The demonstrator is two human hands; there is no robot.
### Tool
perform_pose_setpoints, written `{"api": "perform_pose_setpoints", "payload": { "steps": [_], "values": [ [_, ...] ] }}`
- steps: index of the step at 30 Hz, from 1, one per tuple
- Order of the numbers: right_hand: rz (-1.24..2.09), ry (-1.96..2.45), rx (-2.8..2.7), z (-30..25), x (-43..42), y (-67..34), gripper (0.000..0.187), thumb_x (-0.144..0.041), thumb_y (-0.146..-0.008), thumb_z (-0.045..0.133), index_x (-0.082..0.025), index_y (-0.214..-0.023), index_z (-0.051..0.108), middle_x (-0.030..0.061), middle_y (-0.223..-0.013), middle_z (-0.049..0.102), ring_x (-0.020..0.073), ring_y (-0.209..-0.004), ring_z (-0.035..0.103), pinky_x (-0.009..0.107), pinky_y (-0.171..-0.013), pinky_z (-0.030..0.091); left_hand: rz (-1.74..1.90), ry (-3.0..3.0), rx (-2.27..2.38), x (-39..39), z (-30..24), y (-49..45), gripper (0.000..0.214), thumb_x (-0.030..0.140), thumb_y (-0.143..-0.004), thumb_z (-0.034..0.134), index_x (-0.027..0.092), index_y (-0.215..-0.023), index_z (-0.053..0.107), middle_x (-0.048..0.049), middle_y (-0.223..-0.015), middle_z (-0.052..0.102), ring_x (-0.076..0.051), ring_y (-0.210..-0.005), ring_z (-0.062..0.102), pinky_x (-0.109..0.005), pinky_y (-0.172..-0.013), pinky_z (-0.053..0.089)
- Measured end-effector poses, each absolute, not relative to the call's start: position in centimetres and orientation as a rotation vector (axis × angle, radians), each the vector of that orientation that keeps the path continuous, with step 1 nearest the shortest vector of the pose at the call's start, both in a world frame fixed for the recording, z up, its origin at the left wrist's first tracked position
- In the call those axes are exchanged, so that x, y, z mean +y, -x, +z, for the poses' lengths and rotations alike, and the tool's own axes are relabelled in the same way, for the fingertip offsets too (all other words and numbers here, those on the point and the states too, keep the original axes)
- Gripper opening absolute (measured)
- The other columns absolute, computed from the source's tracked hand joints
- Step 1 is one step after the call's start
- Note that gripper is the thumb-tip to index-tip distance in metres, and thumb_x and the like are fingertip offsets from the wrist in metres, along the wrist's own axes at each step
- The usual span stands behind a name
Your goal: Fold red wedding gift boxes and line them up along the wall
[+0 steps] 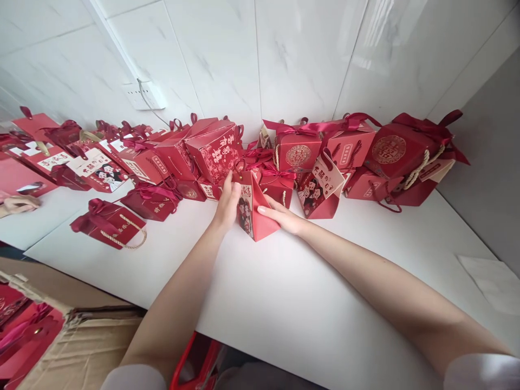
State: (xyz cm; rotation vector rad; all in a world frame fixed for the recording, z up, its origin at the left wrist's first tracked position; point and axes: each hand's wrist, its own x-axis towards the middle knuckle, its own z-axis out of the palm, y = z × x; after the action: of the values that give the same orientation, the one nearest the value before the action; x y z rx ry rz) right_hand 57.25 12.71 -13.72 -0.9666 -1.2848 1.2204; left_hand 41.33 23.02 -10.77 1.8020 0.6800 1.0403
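Between my two hands stands a red triangular gift box (263, 223) with a picture of cartoon figures on its left face. My left hand (228, 203) is closed against its left side, with the thumb near the top. The fingers of my right hand (280, 215) press on its right side. Just behind it are a red box with a ribbon (277, 189) and, to the right, a similar triangular gift box (320, 192) showing the same kind of cartoon print.
Red gift boxes (213, 149) line the wall in stacks. Two ribboned boxes (116, 225) lie to the left on the white table (260, 303). An open cardboard carton (89, 346) with red boxes is at lower left. Another person's hand (20, 205) rests at the far left. White paper (489, 281) lies right.
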Motion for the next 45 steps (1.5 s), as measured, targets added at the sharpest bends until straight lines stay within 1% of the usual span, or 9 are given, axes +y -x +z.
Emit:
{"api": "perform_pose_setpoints", "payload": {
  "steps": [3, 6, 17, 25, 28, 32, 39, 42, 45],
  "values": [
    [1.124, 1.058, -1.371, -13.2, 12.4, -56.6, 0.067, -0.058, -0.089, 0.066, -0.022, -0.141, 0.046, 0.0085, -0.142, 0.056, 0.0277, -0.13, 0.052, 0.045, -0.113, 0.039, 0.859, -2.018, 0.715, 22.5, -9.0, -40.3, 0.092, 0.068, -0.082, 0.063, 0.027, -0.157, 0.027, -0.0102, -0.168, 0.02, -0.033, -0.157, 0.007, -0.051, -0.128, 0.01],
    [1.107, 1.086, -1.419, -13.0, 12.1, -56.2, 0.064, -0.057, -0.093, 0.061, -0.024, -0.144, 0.043, 0.0074, -0.146, 0.053, 0.027, -0.13, 0.053, 0.045, -0.111, 0.041, 0.726, -2.125, 0.729, 22.3, -7.9, -39.7, 0.09, 0.065, -0.088, 0.058, 0.028, -0.159, 0.019, -0.0091, -0.169, 0.014, -0.032, -0.157, 0.008, -0.051, -0.127, 0.01],
    [0.881, 1.254, -1.607, -13.5, 12.2, -56.1, 0.063, -0.055, -0.099, 0.043, -0.019, -0.151, 0.034, 0.0124, -0.151, 0.048, 0.0294, -0.139, 0.045, 0.05, -0.115, 0.035, 0.783, -2.254, 0.652, 22.7, -8.9, -39.7, 0.076, 0.065, -0.096, 0.034, 0.026, -0.16, 0.019, -0.008, -0.169, 0.017, -0.03, -0.156, 0.013, -0.051, -0.127, 0.013],
    [0.658, 1.387, -1.478, -12.6, 11.0, -54.9, 0.039, -0.051, -0.1, 0.049, -0.026, -0.129, 0.055, 0.0039, -0.123, 0.071, 0.0221, -0.099, 0.073, 0.036, -0.09, 0.054, 0.926, -2.312, 0.729, 22.1, -8.7, -40.1, 0.08, 0.067, -0.094, 0.039, 0.02, -0.157, 0.026, -0.0149, -0.165, 0.027, -0.033, -0.153, 0.023, -0.052, -0.125, 0.019],
    [0.449, 1.521, -1.507, -12.1, 10.5, -54.5, 0.033, -0.048, -0.101, 0.048, -0.026, -0.123, 0.06, 0.0019, -0.111, 0.075, 0.0219, -0.087, 0.075, 0.035, -0.082, 0.054, 0.931, -2.337, 0.725, 22.1, -8.7, -40.1, 0.079, 0.067, -0.095, 0.039, 0.02, -0.158, 0.024, -0.0149, -0.164, 0.028, -0.033, -0.153, 0.024, -0.052, -0.125, 0.019],
    [0.235, 1.731, -1.587, -11.7, 10.4, -54.4, 0.037, -0.044, -0.104, 0.041, -0.025, -0.13, 0.06, 0.0038, -0.1, 0.077, 0.0267, -0.091, 0.074, 0.035, -0.077, 0.052, 0.917, -2.364, 0.724, 21.9, -8.8, -40.1, 0.081, 0.066, -0.094, 0.042, 0.02, -0.158, 0.023, -0.017, -0.16, 0.035, -0.034, -0.151, 0.028, -0.052, -0.124, 0.022],
    [0.102, 1.882, -1.747, -11.3, 10.4, -54.2, 0.045, -0.031, -0.104, 0.032, -0.021, -0.146, 0.047, 0.0075, -0.101, 0.077, 0.0292, -0.085, 0.072, 0.037, -0.074, 0.052, 0.917, -2.404, 0.709, 21.4, -8.7, -40.2, 0.084, 0.064, -0.092, 0.047, 0.02, -0.159, 0.021, -0.0169, -0.16, 0.034, -0.033, -0.151, 0.028, -0.051, -0.124, 0.022],
    [0.169, 1.788, -1.731, -11.8, 10.5, -54.5, 0.048, -0.032, -0.102, 0.035, -0.022, -0.148, 0.045, 0.0094, -0.112, 0.074, 0.0305, -0.096, 0.07, 0.041, -0.082, 0.053, 0.897, -2.393, 0.687, 21.9, -8.8, -40.1, 0.085, 0.066, -0.092, 0.046, 0.02, -0.159, 0.021, -0.0156, -0.162, 0.031, -0.033, -0.152, 0.026, -0.05, -0.125, 0.021],
    [0.356, 1.529, -1.712, -12.7, 11.0, -55.3, 0.054, -0.049, -0.102, 0.039, -0.024, -0.149, 0.042, 0.0103, -0.138, 0.062, 0.0322, -0.12, 0.061, 0.047, -0.099, 0.05, 0.932, -2.274, 0.646, 22.7, -9.3, -40.1, 0.08, 0.069, -0.092, 0.042, 0.023, -0.157, 0.029, -0.0117, -0.161, 0.036, -0.031, -0.151, 0.029, -0.048, -0.125, 0.023]
  ]
}}
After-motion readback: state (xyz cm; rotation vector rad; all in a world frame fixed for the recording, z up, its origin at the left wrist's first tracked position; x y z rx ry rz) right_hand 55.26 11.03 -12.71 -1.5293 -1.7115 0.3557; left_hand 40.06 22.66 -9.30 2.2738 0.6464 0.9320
